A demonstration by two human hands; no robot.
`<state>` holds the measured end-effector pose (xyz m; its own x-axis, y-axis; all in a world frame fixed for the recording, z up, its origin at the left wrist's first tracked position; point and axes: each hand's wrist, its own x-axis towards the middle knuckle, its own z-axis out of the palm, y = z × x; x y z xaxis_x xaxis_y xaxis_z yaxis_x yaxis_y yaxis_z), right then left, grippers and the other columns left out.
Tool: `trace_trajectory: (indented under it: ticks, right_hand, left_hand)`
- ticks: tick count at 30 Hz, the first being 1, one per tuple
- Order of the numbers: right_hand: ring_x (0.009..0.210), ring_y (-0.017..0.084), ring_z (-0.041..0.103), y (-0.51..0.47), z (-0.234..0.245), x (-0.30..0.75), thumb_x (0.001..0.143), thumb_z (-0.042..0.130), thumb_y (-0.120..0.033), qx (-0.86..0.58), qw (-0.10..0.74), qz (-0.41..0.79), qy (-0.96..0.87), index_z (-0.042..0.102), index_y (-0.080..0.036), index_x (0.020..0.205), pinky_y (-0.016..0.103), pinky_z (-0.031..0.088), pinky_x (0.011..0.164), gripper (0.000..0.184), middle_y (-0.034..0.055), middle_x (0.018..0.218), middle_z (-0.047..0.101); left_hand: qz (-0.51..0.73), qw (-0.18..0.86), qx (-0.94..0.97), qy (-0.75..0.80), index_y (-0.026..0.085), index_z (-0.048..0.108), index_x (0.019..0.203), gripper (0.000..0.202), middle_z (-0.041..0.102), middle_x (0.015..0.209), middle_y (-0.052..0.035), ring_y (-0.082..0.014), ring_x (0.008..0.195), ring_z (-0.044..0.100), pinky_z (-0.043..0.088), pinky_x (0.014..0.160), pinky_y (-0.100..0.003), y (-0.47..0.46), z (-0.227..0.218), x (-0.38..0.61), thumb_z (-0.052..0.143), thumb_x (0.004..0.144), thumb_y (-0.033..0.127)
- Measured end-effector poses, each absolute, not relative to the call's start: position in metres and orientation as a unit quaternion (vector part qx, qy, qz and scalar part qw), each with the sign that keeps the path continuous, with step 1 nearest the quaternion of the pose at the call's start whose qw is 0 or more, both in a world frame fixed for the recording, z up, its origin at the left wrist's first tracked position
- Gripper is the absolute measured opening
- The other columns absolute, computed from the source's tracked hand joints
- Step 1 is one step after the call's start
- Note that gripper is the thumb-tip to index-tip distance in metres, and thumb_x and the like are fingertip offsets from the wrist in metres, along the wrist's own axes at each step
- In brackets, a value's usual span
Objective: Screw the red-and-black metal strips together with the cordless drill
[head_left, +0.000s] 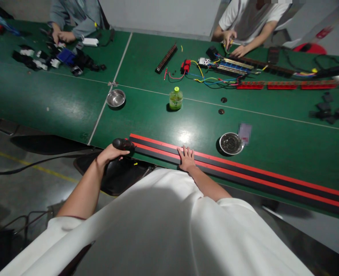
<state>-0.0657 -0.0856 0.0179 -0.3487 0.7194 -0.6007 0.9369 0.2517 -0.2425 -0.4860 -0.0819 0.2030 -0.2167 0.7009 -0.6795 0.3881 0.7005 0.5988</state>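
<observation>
A long red and black strip (244, 174) lies along the near edge of the green table (146, 119). My right hand (186, 159) rests flat on it, fingers stretched out. At the strip's left end, my left hand (110, 153) is wrapped around a black power tool (123, 144) whose tip meets the strip. Both arms reach out from my white shirt.
A metal bowl of small dark parts (230, 143) sits right of my hand; an empty metal bowl (115, 98) and a green bottle (175, 99) stand further back. Two other people work at the far side among wires (209, 78), red strips (287, 85) and black parts (71, 61).
</observation>
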Motion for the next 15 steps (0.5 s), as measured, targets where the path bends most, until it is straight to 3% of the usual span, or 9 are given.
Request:
trace_trajectory:
  ticks: [7,12,15]
  right_hand:
    - [0.166,0.041,-0.011,-0.0849,0.0203,-0.0662,0.078,0.079,-0.032,0.539,0.187,-0.295,0.766,-0.005,-0.032,0.174,0.060,-0.014,0.129,0.127,0.0119,0.181,-0.016]
    - [0.166,0.041,-0.011,-0.0853,0.0196,-0.0661,0.078,0.079,-0.031,0.540,0.188,-0.297,0.765,-0.004,-0.032,0.174,0.060,-0.014,0.129,0.127,0.0126,0.181,-0.017]
    - [0.166,0.041,-0.011,-0.0855,0.0188,-0.0662,0.078,0.080,-0.032,0.541,0.187,-0.295,0.765,-0.004,-0.032,0.174,0.060,-0.013,0.129,0.127,0.0129,0.181,-0.017]
  left_hand:
    - [0.193,0.470,0.318,0.800,0.015,0.073,0.080,0.032,0.062,0.056,0.0007,-0.0129,0.040,0.051,0.040,0.039,-0.024,-0.0810,0.1975,-0.4855,0.089,0.052,0.022]
    - [0.194,0.480,0.312,0.797,0.015,0.072,0.076,0.032,0.064,0.058,-0.0008,-0.0129,0.041,0.052,0.041,0.039,-0.024,-0.0838,0.1962,-0.4848,0.091,0.052,0.024]
    - [0.193,0.507,0.317,0.778,0.014,0.075,0.085,0.041,0.067,0.062,-0.0017,-0.0133,0.043,0.054,0.044,0.040,-0.024,-0.0859,0.1980,-0.4838,0.094,0.053,0.030]
